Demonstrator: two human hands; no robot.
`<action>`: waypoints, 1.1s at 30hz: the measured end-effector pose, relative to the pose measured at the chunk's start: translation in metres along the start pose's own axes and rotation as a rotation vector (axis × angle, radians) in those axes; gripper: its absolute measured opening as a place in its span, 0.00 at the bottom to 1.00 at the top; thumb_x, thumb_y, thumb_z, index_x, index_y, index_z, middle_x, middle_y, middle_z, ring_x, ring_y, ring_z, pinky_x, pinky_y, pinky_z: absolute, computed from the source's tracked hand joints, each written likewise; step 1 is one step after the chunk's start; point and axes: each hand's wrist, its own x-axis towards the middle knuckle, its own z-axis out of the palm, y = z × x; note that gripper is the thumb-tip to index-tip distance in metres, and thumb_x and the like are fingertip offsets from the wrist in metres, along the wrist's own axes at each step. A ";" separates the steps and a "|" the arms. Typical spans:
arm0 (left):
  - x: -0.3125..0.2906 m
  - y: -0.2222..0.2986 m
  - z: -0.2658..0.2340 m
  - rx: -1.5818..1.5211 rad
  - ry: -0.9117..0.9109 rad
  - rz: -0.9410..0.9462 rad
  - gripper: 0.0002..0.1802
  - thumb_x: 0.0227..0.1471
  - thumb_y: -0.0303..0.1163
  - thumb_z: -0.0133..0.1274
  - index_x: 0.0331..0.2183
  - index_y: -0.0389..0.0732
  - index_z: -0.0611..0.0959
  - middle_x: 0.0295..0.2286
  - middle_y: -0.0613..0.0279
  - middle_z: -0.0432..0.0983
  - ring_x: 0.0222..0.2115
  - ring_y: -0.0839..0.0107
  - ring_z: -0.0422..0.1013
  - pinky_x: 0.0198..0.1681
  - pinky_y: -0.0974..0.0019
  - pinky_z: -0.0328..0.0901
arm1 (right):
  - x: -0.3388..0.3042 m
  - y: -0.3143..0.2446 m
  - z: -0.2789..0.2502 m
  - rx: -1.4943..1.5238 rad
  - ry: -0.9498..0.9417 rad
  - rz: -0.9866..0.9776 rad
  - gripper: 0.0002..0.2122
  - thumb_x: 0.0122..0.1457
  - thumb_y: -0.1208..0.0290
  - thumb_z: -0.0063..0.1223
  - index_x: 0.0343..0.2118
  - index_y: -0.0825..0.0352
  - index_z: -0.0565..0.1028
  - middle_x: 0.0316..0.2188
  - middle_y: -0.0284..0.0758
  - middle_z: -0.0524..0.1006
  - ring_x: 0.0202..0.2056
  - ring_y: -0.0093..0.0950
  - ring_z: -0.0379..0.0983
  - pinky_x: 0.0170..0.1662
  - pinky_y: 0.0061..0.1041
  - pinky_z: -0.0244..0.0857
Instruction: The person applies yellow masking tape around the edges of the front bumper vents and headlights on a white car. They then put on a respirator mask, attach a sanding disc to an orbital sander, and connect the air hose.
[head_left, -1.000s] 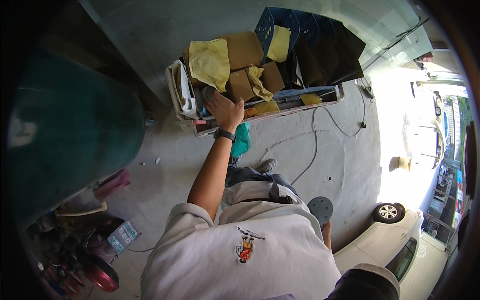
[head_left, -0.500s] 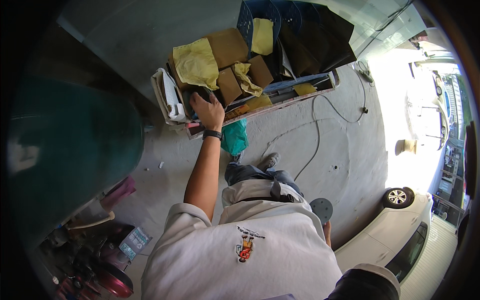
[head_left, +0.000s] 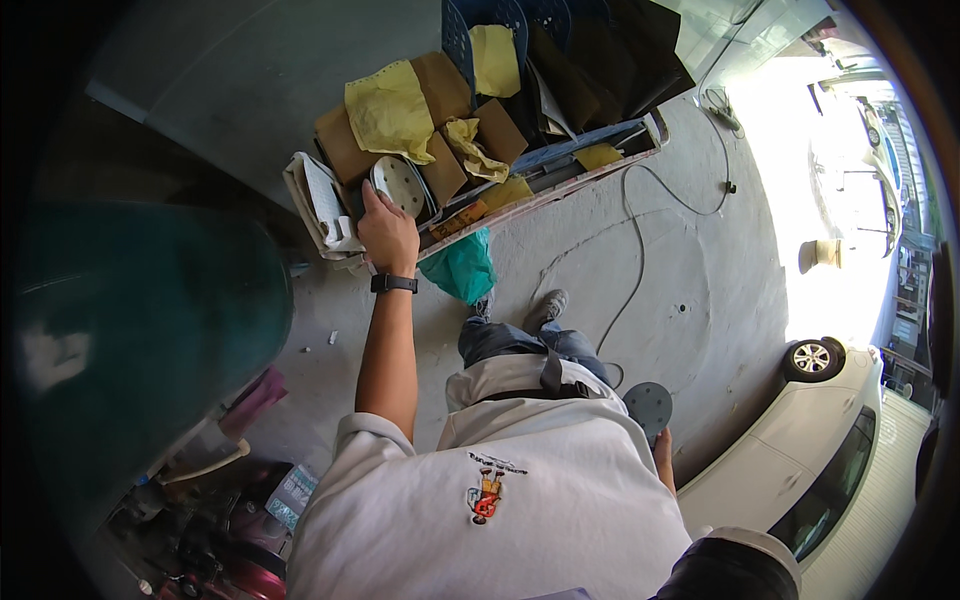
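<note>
A white round sanding disc with small holes is pinched in my left hand, fingers closed on its near edge. It is over the left end of a long tray, beside brown cardboard boxes. By my right hip, a dark grey round sanding pad with holes faces up. My right hand holds it from below, mostly hidden behind my shirt; whatever is under the pad cannot be seen. Yellow sheets lie on the boxes, close to my left hand.
A teal plastic bag hangs at the tray's front, near my feet. Blue dividers with dark sheets stand at the back. A cable curves over the concrete floor. At the right is a white car; a big dark green rounded shape fills the left.
My left hand, earlier reaching down among the boxes, now has the white sanding disc raised into view. My view has shifted slightly. The right hand still has the grey pad at my hip.
</note>
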 end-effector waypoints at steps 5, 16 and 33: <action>0.011 0.033 -0.055 0.090 0.107 0.191 0.30 0.62 0.23 0.47 0.65 0.39 0.65 0.37 0.40 0.83 0.33 0.42 0.80 0.34 0.45 0.73 | -0.001 0.031 -0.022 0.287 -0.109 0.080 0.24 0.66 0.46 0.46 0.49 0.63 0.78 0.43 0.37 0.83 0.39 0.34 0.81 0.43 0.33 0.75; -0.001 0.060 -0.129 -1.506 -0.459 -0.356 0.16 0.56 0.33 0.42 0.43 0.36 0.78 0.38 0.53 0.77 0.40 0.65 0.73 0.48 0.62 0.68 | -0.021 0.070 0.006 0.477 0.040 -0.017 0.18 0.67 0.50 0.48 0.43 0.60 0.78 0.35 0.33 0.83 0.29 0.29 0.79 0.26 0.30 0.73; -0.478 0.241 -0.170 -0.511 -1.659 1.162 0.28 0.55 0.41 0.65 0.53 0.37 0.79 0.24 0.63 0.73 0.21 0.74 0.65 0.25 0.67 0.62 | -0.178 0.222 -0.003 0.995 -0.052 -0.578 0.20 0.67 0.49 0.46 0.44 0.61 0.80 0.27 0.30 0.80 0.15 0.19 0.70 0.13 0.21 0.57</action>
